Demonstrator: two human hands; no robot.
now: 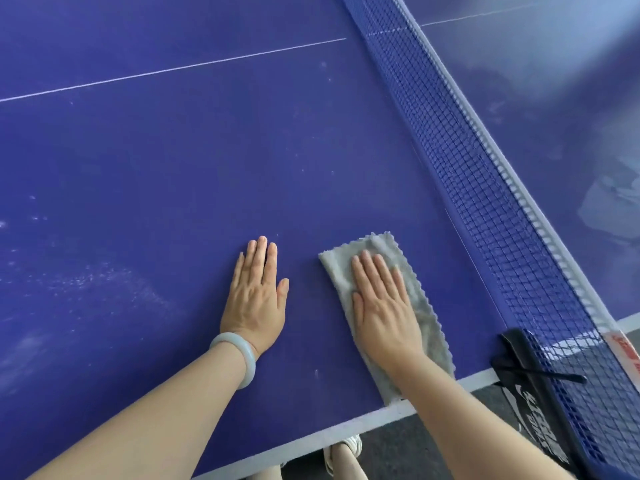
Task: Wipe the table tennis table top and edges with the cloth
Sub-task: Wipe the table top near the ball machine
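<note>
The blue table tennis table (pixel 156 161) fills the view, its white near edge running along the bottom. A grey cloth (pixel 424 317), folded into a long strip, lies flat on the top near that edge. My right hand (pixel 382 299) presses flat on the cloth with fingers straight and together. My left hand (pixel 258 292), with a pale bangle on the wrist, rests palm-down on the bare table to the left of the cloth, holding nothing.
The blue net (pixel 485 188) with its white top band crosses the table diagonally on the right. Its black clamp post (pixel 530 375) grips the near edge beside the cloth. Dusty smears (pixel 90 278) mark the surface at the left. Grey floor and a shoe (pixel 353 445) show below the edge.
</note>
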